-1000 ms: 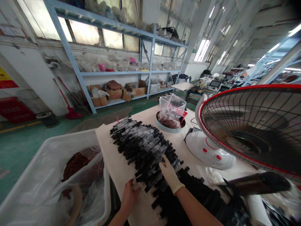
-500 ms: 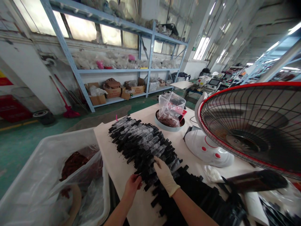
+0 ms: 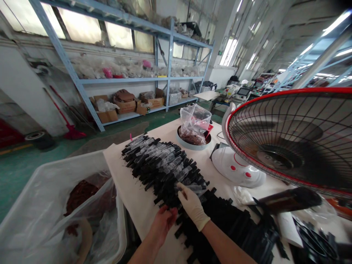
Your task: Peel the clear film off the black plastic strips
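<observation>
A long pile of black strips (image 3: 154,170), many with whitish translucent pieces on them, lies in overlapping rows across the table. My right hand (image 3: 194,207), in a pale glove, rests on the pile with thumb and fingertips pinched at a black strip (image 3: 173,190). Bare and loosely curled, my left hand (image 3: 162,224) is at the near edge of the pile. Its thumb and fingers are a little apart, and I see nothing between them. More plain black strips (image 3: 233,227) spread to the right, partly behind my right forearm.
A white bin (image 3: 35,187) with plastic and brown pieces stands left of the table (image 3: 129,190). Toward the back sits a round tray (image 3: 192,146) holding a plastic bag (image 3: 195,121). A large fan (image 3: 275,139) overhangs the right side. Blue shelves (image 3: 123,80) line the wall.
My left hand has shifted right and its fingers have loosened from a pinch at the strips' ends. My right hand stays on the pile. The view has turned slightly right.
</observation>
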Demonstrator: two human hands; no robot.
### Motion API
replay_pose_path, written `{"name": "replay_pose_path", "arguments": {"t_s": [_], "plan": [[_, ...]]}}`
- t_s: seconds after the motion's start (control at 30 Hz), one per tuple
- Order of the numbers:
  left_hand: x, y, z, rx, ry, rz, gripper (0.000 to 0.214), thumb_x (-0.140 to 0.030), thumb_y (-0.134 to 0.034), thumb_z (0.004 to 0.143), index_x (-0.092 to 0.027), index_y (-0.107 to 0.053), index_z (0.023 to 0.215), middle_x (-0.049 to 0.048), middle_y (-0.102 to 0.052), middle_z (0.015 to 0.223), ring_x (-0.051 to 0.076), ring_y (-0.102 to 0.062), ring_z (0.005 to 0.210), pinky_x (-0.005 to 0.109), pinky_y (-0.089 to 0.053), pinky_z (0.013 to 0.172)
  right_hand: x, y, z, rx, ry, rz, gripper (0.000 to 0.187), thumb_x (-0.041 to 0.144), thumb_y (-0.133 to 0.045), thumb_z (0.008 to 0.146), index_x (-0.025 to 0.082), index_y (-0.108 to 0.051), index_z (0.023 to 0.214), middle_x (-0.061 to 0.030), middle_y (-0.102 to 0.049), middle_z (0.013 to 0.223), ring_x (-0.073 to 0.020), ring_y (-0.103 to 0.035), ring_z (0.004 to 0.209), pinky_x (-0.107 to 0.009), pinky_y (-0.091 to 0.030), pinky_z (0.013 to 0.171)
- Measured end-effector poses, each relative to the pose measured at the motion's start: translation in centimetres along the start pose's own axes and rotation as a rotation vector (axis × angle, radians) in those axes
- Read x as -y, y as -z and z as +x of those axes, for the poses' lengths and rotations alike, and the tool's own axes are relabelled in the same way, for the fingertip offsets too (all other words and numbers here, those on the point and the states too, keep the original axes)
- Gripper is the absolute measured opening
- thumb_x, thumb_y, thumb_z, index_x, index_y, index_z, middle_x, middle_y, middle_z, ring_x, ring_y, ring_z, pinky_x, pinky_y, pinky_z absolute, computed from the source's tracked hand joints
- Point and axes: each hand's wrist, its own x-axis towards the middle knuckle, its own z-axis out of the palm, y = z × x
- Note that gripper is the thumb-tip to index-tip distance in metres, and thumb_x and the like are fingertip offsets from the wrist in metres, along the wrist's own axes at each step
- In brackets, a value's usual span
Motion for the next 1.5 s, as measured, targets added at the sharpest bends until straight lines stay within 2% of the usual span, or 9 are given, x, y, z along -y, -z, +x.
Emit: {"name": "replay_pose_path", "arguments": {"t_s": [0.23, 0.33, 0.53, 0.73, 0.97, 1.13, 1.23, 1.37, 1.5], "plan": [[-0.8, 1.2, -0.8, -0.011, -0.107, 0.169, 0.041, -0.020, -0.071, 0.065, -0.018, -0.052, 0.101, 0.0010, -0.068, 0.076, 0.013, -0.066, 0.065, 0.023, -0.051, 0.062, -5.7, 1.3, -1.6, -0.185, -0.222, -0.008, 0.061, 0.041, -0.044, 0.082, 0.009, -0.042, 0.135, -0.0007, -0.063, 0.066, -0.0194, -0.062, 0.063, -0.032, -0.050, 0.068], [-1.0, 1.4, -0.1, -0.053, -0.178, 0.265, 0.044, -0.026, -0.073, 0.059, -0.019, -0.053, 0.097, -0.0045, -0.061, 0.065, 0.011, -0.061, 0.056, 0.023, -0.048, 0.055, -7.1, 1.2, -1.8, -0.214, -0.215, -0.080, 0.058, 0.039, -0.048, 0.080, 0.012, -0.046, 0.131, -0.0011, -0.063, 0.067, -0.0202, -0.064, 0.065, -0.032, -0.050, 0.071], [0.0, 1.4, 0.7, -0.075, -0.282, 0.414, 0.040, -0.030, -0.072, 0.051, -0.019, -0.052, 0.083, -0.0088, -0.054, 0.053, 0.009, -0.050, 0.041, 0.020, -0.035, 0.040, -6.3, 1.4, -1.3, -0.183, -0.134, -0.166, 0.041, 0.032, -0.052, 0.077, 0.017, -0.063, 0.114, -0.0116, -0.066, 0.100, -0.0252, -0.064, 0.091, -0.038, -0.046, 0.089], [0.0, 1.8, 1.2, -0.072, -0.308, 0.441, 0.039, -0.032, -0.070, 0.054, -0.018, -0.052, 0.086, -0.0073, -0.058, 0.054, 0.011, -0.055, 0.044, 0.022, -0.040, 0.043, -5.2, 2.4, -1.9, -0.093, -0.041, -0.269, 0.029, 0.027, -0.049, 0.080, 0.021, -0.071, 0.096, -0.0099, -0.066, 0.097, -0.0249, -0.063, 0.092, -0.039, -0.046, 0.089], [-1.8, 1.1, 2.5, -0.084, -0.342, 0.440, 0.033, -0.034, -0.066, 0.062, -0.018, -0.053, 0.088, -0.0003, -0.064, 0.072, 0.013, -0.062, 0.058, 0.026, -0.048, 0.057, -4.0, 2.1, -1.6, 0.009, 0.118, -0.324, 0.033, 0.021, -0.046, 0.082, 0.021, -0.068, 0.106, -0.0096, -0.063, 0.113, -0.0242, -0.053, 0.115, -0.039, -0.039, 0.101], [-1.2, 2.1, 0.7, -0.082, -0.397, 0.564, 0.033, -0.039, -0.064, 0.063, -0.019, -0.054, 0.086, -0.0007, -0.061, 0.067, 0.016, -0.058, 0.056, 0.028, -0.045, 0.053, -3.8, 2.6, -2.6, -0.099, 0.106, -0.289, 0.037, 0.022, -0.042, 0.086, 0.019, -0.059, 0.120, -0.0104, -0.056, 0.126, -0.0225, -0.052, 0.117, -0.042, -0.039, 0.103], [0.4, 1.8, -1.2, 0.016, -0.420, 0.672, 0.024, -0.038, -0.064, 0.065, -0.020, -0.059, 0.081, 0.0004, -0.061, 0.066, 0.019, -0.058, 0.061, 0.031, -0.046, 0.060, -3.3, 3.7, -5.7, -0.155, 0.043, -0.217, 0.036, 0.023, -0.042, 0.087, 0.018, -0.058, 0.119, -0.0108, -0.059, 0.122, -0.0214, -0.053, 0.115, -0.042, -0.039, 0.104], [2.8, -0.5, -4.5, 0.214, -0.409, 0.797, 0.017, -0.033, -0.062, 0.072, -0.022, -0.066, 0.084, 0.0051, -0.067, 0.081, 0.023, -0.060, 0.076, 0.034, -0.046, 0.076, -2.1, 6.5, -11.6, -0.159, -0.070, -0.172, 0.036, 0.023, -0.043, 0.088, 0.022, -0.057, 0.121, -0.0086, -0.059, 0.122, -0.0216, -0.053, 0.115, -0.043, -0.040, 0.104], [6.5, -2.2, -8.0, 0.642, -0.413, 1.122, 0.021, -0.028, -0.050, 0.082, -0.024, -0.069, 0.091, 0.0077, -0.069, 0.089, 0.024, -0.061, 0.083, 0.035, -0.045, 0.080, -2.3, 9.8, -18.3, -0.199, -0.184, -0.169, 0.036, 0.024, -0.046, 0.087, 0.024, -0.058, 0.120, -0.0088, -0.060, 0.122, -0.0231, -0.054, 0.115, -0.043, -0.042, 0.102]]}}
